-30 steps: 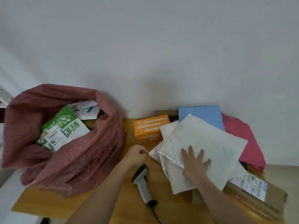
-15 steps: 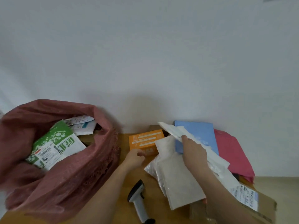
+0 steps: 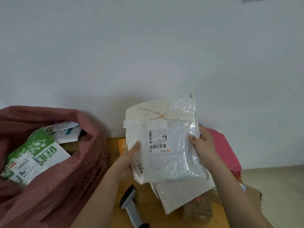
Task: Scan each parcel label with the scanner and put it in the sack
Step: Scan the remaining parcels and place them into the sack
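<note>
Both my hands hold a white plastic parcel (image 3: pixel 174 158) upright above the table, its barcode label (image 3: pixel 158 139) facing me. My left hand (image 3: pixel 126 160) grips its left edge and my right hand (image 3: pixel 203 145) grips its right edge. The grey and black scanner (image 3: pixel 131 206) lies on the wooden table (image 3: pixel 121 183) below the parcel, with neither hand on it. The dull red sack (image 3: pixel 65 186) stands open at the left, with a green and white parcel (image 3: pixel 34 155) and other white packets inside.
More parcels lie on the table under and behind the held one: a white mailer (image 3: pixel 181 195), an orange box (image 3: pixel 122 144), a pink bag (image 3: pixel 225 150) and a brown taped carton (image 3: pixel 199 206) at the lower right. A pale wall stands close behind.
My right hand lifted the top white parcel off the pile and turned it label-side toward me. My left hand came up from the table and took its left edge.
</note>
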Tool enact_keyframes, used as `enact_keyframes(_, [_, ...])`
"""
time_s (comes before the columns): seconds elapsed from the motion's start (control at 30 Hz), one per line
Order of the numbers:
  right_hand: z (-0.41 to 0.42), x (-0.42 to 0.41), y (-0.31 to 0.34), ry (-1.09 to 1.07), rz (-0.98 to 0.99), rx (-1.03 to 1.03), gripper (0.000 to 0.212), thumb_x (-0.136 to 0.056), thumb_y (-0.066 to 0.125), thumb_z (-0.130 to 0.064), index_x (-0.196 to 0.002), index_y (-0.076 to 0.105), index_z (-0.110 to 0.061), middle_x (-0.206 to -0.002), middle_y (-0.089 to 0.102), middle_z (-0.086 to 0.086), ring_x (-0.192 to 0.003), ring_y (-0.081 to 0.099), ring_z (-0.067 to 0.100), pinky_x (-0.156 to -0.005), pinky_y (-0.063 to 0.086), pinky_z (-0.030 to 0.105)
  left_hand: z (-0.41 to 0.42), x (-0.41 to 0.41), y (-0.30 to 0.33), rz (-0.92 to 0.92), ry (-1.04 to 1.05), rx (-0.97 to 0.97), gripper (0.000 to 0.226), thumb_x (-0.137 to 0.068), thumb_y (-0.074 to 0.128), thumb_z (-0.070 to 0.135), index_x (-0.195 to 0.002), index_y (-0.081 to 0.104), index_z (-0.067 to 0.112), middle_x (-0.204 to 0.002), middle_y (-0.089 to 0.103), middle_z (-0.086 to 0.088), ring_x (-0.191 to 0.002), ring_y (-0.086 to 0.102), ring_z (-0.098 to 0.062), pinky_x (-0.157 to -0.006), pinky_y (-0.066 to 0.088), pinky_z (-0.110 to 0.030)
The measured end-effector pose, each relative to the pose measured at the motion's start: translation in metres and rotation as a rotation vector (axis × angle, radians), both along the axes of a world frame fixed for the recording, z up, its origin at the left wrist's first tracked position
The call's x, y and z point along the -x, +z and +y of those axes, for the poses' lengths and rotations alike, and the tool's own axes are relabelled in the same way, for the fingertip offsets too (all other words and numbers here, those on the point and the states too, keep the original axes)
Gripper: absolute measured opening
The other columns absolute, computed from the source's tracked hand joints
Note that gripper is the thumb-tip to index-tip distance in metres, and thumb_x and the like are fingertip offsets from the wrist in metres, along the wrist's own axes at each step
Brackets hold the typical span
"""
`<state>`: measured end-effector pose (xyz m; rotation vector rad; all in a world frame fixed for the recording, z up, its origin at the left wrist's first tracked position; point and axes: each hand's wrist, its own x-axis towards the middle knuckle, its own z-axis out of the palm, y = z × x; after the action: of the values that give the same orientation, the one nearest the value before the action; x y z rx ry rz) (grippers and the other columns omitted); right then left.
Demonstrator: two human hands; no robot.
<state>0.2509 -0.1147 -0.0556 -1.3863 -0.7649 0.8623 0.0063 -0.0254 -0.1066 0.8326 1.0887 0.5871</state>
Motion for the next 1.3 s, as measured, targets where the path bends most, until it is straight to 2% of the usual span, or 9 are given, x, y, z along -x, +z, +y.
enact_keyframes(0.23, [0.013,0.019,-0.032,0.098,-0.113,0.075,0.041,-0.09,0.051,0.003,-0.11,0.064,-0.03,-0.1,0.07,-0.005,-0.091,0.067,0.012,-0.08,0.054,0.031,-0.017,0.029,0.006,0.039,-0.036,-0.121,0.047,-0.083,0.073,0.012,-0.127,0.059,0.01,-0.116,0.07,-0.012,-0.106,0.068,-0.033,-0.096,0.05,-0.056])
enact_keyframes(0.37, [0.026,0.036,-0.046,0.198,-0.277,0.153,0.03,-0.092,0.051,-0.006,-0.102,0.062,-0.032,-0.09,0.069,-0.003,-0.08,0.063,0.014,-0.065,0.046,0.02,-0.023,0.046,0.008,0.188,0.284,-0.236,0.036,-0.09,0.065,0.008,-0.125,0.055,0.005,-0.115,0.068,-0.017,-0.101,0.067,-0.037,-0.091,0.053,-0.056])
enact_keyframes(0.47, [0.037,0.054,-0.06,0.294,-0.312,0.278,0.028,-0.094,0.055,-0.014,-0.121,0.058,-0.023,-0.106,0.067,0.006,-0.086,0.062,0.017,-0.063,0.046,0.018,-0.027,0.067,0.011,0.319,0.435,-0.337,0.03,-0.093,0.062,0.008,-0.122,0.055,0.003,-0.112,0.067,-0.017,-0.102,0.066,-0.035,-0.089,0.054,-0.055])
enact_keyframes(0.6, [0.044,0.095,-0.083,0.46,-0.321,0.472,0.039,-0.095,0.053,-0.013,-0.134,0.051,-0.011,-0.12,0.062,0.012,-0.1,0.06,0.021,-0.087,0.051,0.028,-0.033,0.096,0.018,0.392,0.601,-0.407,0.022,-0.094,0.06,0.011,-0.115,0.06,0.004,-0.104,0.07,-0.016,-0.097,0.068,-0.035,-0.084,0.056,-0.052])
enact_keyframes(0.7, [0.04,0.129,-0.104,0.637,-0.412,0.525,0.033,-0.094,0.049,-0.007,-0.123,0.058,0.006,-0.11,0.064,0.02,-0.088,0.059,0.018,-0.082,0.048,0.023,-0.035,0.117,0.019,0.436,0.713,-0.402,0.015,-0.095,0.059,0.01,-0.107,0.062,0.002,-0.098,0.07,-0.017,-0.093,0.068,-0.035,-0.081,0.057,-0.05])
enact_keyframes(0.87, [0.032,0.176,-0.151,0.959,-0.47,0.685,0.041,-0.097,0.051,-0.016,-0.138,0.052,-0.012,-0.143,0.049,0.007,-0.128,0.047,0.02,-0.097,0.041,0.025,-0.034,0.14,0.02,0.496,0.78,-0.384,0.011,-0.094,0.059,0.006,-0.087,0.06,0.016,-0.088,0.069,-0.01,-0.085,0.069,-0.029,-0.063,0.056,-0.034])
enact_keyframes(1.0, [0.027,0.203,-0.186,1.167,-0.566,0.834,0.039,-0.101,0.046,-0.024,-0.14,0.05,-0.017,-0.147,0.044,0.003,-0.131,0.044,0.021,-0.107,0.038,0.028,-0.034,0.15,0.016,0.497,0.819,-0.335,0.015,-0.093,0.059,0.006,-0.082,0.058,0.016,-0.093,0.069,-0.015,-0.09,0.068,-0.033,-0.078,0.058,-0.047])
enact_keyframes(1.13, [0.015,0.214,-0.218,1.313,-0.677,0.946,0.045,-0.104,0.037,-0.026,-0.15,0.034,-0.022,-0.157,0.029,0.005,-0.14,0.035,0.023,-0.111,0.033,0.03,-0.035,0.16,0.012,0.453,0.858,-0.274,0.008,-0.094,0.059,0.007,-0.102,0.059,0.007,-0.102,0.068,-0.016,-0.095,0.067,-0.032,-0.084,0.057,-0.046])
enact_keyframes(1.3, [0.001,0.217,-0.236,1.183,-0.734,0.934,0.051,-0.1,0.044,-0.036,-0.15,0.033,-0.031,-0.161,0.007,0.011,-0.147,0.018,0.028,-0.115,0.027,0.032,-0.033,0.168,0.009,0.414,0.875,-0.22,0.025,-0.094,0.06,0.009,-0.116,0.055,-0.001,-0.108,0.067,-0.018,-0.098,0.067,-0.033,-0.086,0.056,-0.05])
